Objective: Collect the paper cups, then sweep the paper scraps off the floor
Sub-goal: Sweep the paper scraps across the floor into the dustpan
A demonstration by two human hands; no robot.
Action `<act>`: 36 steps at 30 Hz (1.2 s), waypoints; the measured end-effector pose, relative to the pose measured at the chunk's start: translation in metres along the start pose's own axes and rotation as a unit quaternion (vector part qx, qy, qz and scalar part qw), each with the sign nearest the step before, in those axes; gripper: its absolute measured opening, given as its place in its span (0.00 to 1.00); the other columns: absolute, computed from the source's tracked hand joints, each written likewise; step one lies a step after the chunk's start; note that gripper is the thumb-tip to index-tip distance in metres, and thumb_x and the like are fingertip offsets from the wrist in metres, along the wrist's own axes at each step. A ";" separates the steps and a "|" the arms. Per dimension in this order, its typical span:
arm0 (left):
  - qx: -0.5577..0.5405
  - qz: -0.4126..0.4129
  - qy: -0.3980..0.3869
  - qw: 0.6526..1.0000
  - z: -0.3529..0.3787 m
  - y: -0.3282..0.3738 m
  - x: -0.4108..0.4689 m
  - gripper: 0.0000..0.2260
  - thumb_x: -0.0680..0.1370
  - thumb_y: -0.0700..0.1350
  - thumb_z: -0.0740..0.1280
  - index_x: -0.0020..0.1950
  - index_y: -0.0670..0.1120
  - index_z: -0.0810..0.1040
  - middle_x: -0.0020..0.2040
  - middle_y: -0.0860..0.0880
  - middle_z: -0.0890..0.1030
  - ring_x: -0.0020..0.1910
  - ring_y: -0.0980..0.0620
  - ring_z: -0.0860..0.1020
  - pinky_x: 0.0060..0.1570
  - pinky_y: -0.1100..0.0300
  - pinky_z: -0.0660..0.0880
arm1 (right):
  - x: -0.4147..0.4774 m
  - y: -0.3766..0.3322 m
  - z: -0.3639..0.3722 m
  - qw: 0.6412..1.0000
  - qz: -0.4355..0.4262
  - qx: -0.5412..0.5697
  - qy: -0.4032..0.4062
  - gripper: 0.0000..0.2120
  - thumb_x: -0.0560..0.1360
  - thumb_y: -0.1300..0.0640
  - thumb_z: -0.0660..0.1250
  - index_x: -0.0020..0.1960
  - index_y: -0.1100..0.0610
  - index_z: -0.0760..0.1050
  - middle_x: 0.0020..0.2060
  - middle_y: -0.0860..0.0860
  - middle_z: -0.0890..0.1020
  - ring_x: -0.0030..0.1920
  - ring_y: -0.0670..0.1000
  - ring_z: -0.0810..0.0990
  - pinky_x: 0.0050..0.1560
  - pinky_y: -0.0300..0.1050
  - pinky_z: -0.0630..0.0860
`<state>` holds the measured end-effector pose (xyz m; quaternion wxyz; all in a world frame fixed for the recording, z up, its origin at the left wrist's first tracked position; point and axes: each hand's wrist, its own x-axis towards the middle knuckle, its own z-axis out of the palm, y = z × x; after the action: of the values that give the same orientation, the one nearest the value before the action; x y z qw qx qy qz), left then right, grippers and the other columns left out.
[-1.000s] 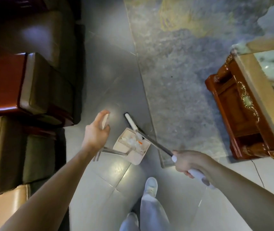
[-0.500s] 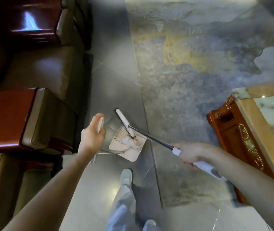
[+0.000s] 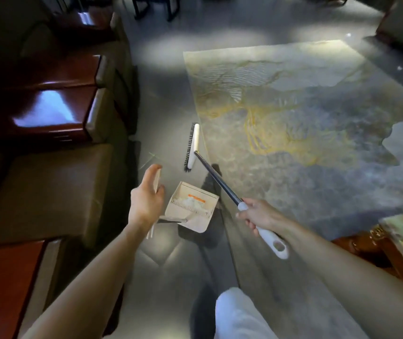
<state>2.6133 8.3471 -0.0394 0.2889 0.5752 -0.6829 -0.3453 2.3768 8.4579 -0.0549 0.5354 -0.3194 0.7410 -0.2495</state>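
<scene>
Fingers point(image 3: 250, 222) of the right hand point(image 3: 260, 215) were clamped round the white grip of a broom point(image 3: 216, 178). Its dark shaft slanted far and left to the brush head point(image 3: 194, 145), which sat on the grey floor point(image 3: 171, 253) just beside the left edge of a patterned rug point(image 3: 305, 133). The left hand point(image 3: 146, 201) held the upright handle of a dustpan point(image 3: 203, 222) between thumb and curled fingers. White paper scraps point(image 3: 192, 201) lay inside the pan, near the brush head but apart from it. Brown sofas point(image 3: 48, 192) lined the left side; a white trouser leg point(image 3: 239, 314) showed nearest the camera.
</scene>
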 end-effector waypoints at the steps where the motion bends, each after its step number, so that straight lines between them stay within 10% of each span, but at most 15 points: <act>1: -0.001 0.002 0.004 1.000 0.002 0.004 0.031 0.21 0.82 0.38 0.60 0.72 0.53 0.65 0.66 0.45 0.74 0.37 0.59 0.73 0.27 0.76 0.68 | 0.025 -0.019 -0.009 1.000 -0.005 0.011 0.000 0.11 0.76 0.63 0.64 0.50 0.47 0.74 0.18 0.44 0.71 0.18 0.43 0.68 0.20 0.35 0.67; 7: 0.000 -0.005 0.042 0.999 0.030 0.033 0.236 0.22 0.80 0.36 0.62 0.73 0.50 0.67 0.66 0.45 0.75 0.43 0.61 0.75 0.36 0.83 0.64 | 0.200 -0.143 -0.073 0.997 -0.028 0.071 -0.002 0.13 0.76 0.66 0.62 0.56 0.52 0.72 0.18 0.46 0.72 0.18 0.44 0.67 0.19 0.34 0.64; 15: -0.006 -0.016 0.086 0.996 0.032 0.086 0.508 0.22 0.79 0.36 0.63 0.71 0.52 0.67 0.62 0.42 0.76 0.45 0.47 0.79 0.44 0.59 0.79 | 0.409 -0.342 -0.155 0.990 -0.011 0.136 -0.027 0.33 0.77 0.68 0.62 0.77 0.50 0.54 0.17 0.47 0.69 0.17 0.43 0.64 0.18 0.32 0.62; 36: -0.019 0.002 0.061 0.998 0.112 0.135 1.245 0.22 0.79 0.40 0.64 0.70 0.57 0.66 0.59 0.41 0.78 0.44 0.42 0.81 0.47 0.45 0.80 | 0.972 -0.760 -0.342 0.990 0.004 0.136 -0.045 0.32 0.79 0.64 0.61 0.78 0.49 0.52 0.19 0.48 0.67 0.17 0.43 0.64 0.18 0.32 0.61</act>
<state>2.2321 7.1494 -0.0006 0.3418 0.5882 -0.6585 -0.3219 1.9912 7.2380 -0.0269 0.6076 -0.2516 0.6764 -0.3317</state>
